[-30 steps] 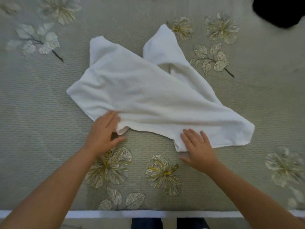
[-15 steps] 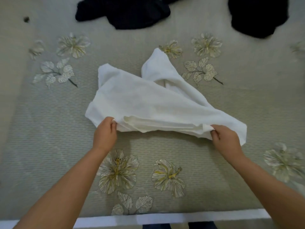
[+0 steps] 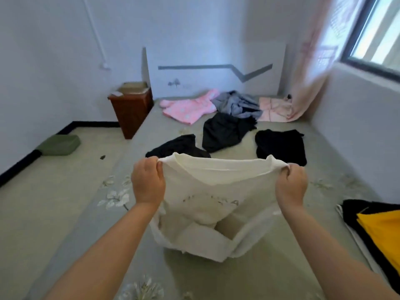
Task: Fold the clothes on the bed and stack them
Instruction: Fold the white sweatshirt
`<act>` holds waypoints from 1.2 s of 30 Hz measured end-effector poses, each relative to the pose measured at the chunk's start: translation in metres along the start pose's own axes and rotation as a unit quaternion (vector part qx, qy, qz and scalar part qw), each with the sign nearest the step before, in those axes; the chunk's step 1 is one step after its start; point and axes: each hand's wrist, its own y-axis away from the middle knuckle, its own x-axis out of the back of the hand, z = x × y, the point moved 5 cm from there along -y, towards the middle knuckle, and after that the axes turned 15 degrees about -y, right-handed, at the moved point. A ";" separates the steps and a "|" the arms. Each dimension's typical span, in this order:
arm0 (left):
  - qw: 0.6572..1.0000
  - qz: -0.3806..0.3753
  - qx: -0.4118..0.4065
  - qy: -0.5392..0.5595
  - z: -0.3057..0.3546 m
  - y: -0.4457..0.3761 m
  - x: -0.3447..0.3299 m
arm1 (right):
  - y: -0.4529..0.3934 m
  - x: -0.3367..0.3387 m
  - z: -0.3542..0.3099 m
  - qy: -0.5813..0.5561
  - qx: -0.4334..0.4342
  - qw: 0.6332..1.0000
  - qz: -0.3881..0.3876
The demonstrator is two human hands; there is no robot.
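Pale green bed (image 3: 270, 267) with flower print fills my view, dark clothes (image 3: 281, 146) and a pink garment (image 3: 188, 109) scattered toward the headboard. My left hand (image 3: 148, 184) and right hand (image 3: 291, 186) each pinch the white shirt (image 3: 207, 204) by a top corner (faint lettering shows), its hem bunched on the bed. Folded stack (image 3: 376, 230) sits at right.

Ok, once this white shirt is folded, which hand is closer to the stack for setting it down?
Right. The stack lies at the right edge, beside the right hand; the left hand would have to cross over.
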 end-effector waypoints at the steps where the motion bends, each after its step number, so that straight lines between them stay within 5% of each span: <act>1: 1.000 0.025 -0.007 -0.014 0.009 -0.007 0.019 | -0.005 0.013 -0.022 -0.005 0.065 0.998 0.002; 5: 0.993 0.112 -0.019 -0.031 0.044 -0.030 0.100 | -0.016 0.065 -0.114 -0.012 0.276 0.959 0.071; 10: 0.959 0.253 -0.088 -0.095 0.083 -0.053 0.193 | -0.016 0.126 -0.201 0.038 0.431 0.892 0.127; 16: 0.906 0.356 -0.163 -0.161 0.099 -0.062 0.258 | -0.002 0.182 -0.256 0.066 0.490 0.853 0.167; 24: 0.880 0.391 -0.216 -0.163 0.084 -0.035 0.305 | 0.051 0.211 -0.274 0.107 0.512 0.829 0.200; 32: 0.887 0.372 -0.224 -0.157 0.038 0.020 0.320 | 0.127 0.218 -0.249 0.112 0.548 0.807 0.193; 36: 0.898 0.335 -0.225 -0.174 0.005 0.063 0.293 | 0.156 0.198 -0.202 0.110 0.512 0.839 0.147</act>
